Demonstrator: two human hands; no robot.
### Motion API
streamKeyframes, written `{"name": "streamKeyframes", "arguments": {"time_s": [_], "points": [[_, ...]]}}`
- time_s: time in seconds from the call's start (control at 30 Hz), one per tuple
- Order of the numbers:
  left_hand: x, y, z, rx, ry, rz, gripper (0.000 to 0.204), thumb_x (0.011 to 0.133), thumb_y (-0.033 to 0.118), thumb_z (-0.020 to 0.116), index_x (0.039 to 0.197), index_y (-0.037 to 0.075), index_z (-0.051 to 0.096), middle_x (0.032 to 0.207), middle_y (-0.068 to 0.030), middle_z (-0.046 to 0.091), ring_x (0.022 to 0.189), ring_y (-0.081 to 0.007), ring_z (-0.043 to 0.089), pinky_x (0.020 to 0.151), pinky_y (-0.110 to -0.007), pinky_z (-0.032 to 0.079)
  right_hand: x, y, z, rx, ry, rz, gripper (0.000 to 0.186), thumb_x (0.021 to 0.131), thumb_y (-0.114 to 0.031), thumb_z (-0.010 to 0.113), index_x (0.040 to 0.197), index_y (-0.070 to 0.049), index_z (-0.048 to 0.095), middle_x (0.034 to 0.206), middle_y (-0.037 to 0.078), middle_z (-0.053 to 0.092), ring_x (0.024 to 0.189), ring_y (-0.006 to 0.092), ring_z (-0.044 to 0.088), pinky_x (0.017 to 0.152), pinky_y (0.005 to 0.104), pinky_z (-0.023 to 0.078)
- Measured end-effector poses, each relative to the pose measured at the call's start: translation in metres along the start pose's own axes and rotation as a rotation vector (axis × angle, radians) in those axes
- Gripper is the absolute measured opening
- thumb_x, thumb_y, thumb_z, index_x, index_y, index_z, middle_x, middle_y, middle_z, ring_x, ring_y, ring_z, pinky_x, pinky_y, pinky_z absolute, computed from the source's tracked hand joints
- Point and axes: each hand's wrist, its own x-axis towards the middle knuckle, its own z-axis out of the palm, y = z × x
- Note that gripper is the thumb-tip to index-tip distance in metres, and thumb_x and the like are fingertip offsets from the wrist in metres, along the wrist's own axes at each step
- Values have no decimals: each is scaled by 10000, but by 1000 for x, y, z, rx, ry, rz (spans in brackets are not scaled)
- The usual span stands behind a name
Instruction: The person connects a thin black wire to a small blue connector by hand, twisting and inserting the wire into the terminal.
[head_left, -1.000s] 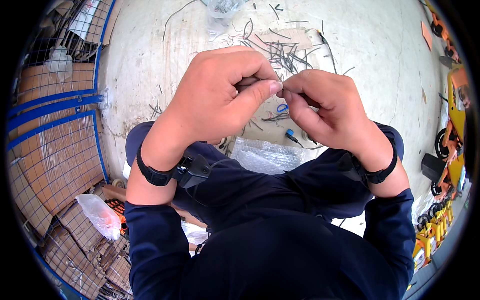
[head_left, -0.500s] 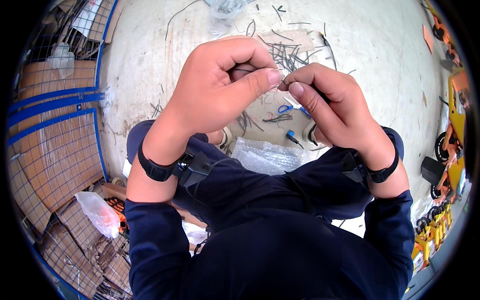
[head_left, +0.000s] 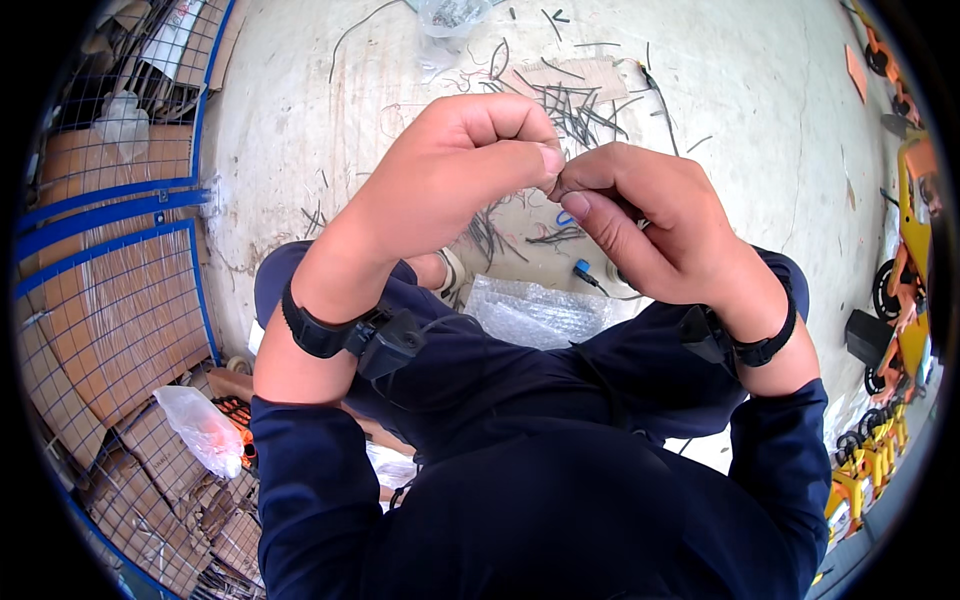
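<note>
In front of me, above the floor, my left hand (head_left: 455, 175) is closed, its thumb and curled fingers pressed together. My right hand (head_left: 655, 215) meets it fingertip to fingertip, index finger and thumb bent into a pinch. What looks like a thin dark wire is between them, mostly hidden by the fingers. Beneath the hands lie short cut pieces of black cable (head_left: 575, 112), some on a flat bit of cardboard (head_left: 606, 76). A blue scissor handle (head_left: 564, 218) shows just below the right fingertips; the rest is covered. Closer to me is a blue connector (head_left: 583, 268) on a black lead.
Bubble wrap (head_left: 530, 312) lies between my feet. A clear plastic bag (head_left: 450, 20) with small dark pieces stands at the far side. Blue mesh cage panels (head_left: 120, 240) with cardboard inside rise at left. Yellow and orange wheeled frames (head_left: 912, 250) line the right side.
Both hands have come down slightly toward me, and their fingertips are closer together. The right hand now covers most of the scissors. A dark strand seen inside the left hand is now hidden.
</note>
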Motion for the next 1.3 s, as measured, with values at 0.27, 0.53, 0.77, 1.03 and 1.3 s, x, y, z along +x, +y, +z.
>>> {"name": "streamKeyframes", "arguments": {"time_s": [0.27, 0.53, 0.77, 1.03, 1.3], "points": [[11, -14, 0, 813, 535, 770, 119, 845, 87, 669, 938, 22, 631, 859, -38, 619, 795, -163, 555, 736, -245, 426, 4, -2, -11, 552, 100, 357, 142, 949, -108, 560, 997, 3, 635, 804, -15, 594, 756, 48, 514, 655, 216, 422], [11, -17, 13, 1118, 467, 935, 171, 767, 8, 697, 933, 31, 668, 893, -102, 655, 814, -253, 621, 697, -316, 496, 0, 5, -3, 279, 160, 209, 116, 952, -92, 539, 981, -8, 613, 774, 7, 590, 703, 55, 513, 621, 224, 426], [13, -22, 17, 1275, 510, 978, 236, 708, -8, 702, 938, 27, 661, 880, -99, 642, 792, -271, 615, 684, -338, 500, 1, 9, -4, -32, 140, 105, 62, 919, -55, 548, 943, -28, 598, 671, 84, 569, 566, 185, 555, 533, 284, 440], [14, -26, 20, 1287, 507, 957, 230, 648, -27, 689, 867, 23, 640, 846, -95, 629, 739, -263, 604, 647, -334, 495, 2, 5, -5, -84, 89, 113, 57, 899, -51, 559, 929, -23, 598, 682, 137, 563, 597, 305, 566, 544, 341, 450], [13, -22, 23, 1204, 600, 987, 216, 591, -30, 701, 778, 54, 632, 766, -60, 614, 689, -233, 583, 599, -312, 475, 0, 1, -5, 251, 72, 265, 118, 929, -96, 557, 960, -15, 637, 709, 25, 589, 619, 90, 507, 570, 253, 423]]}}
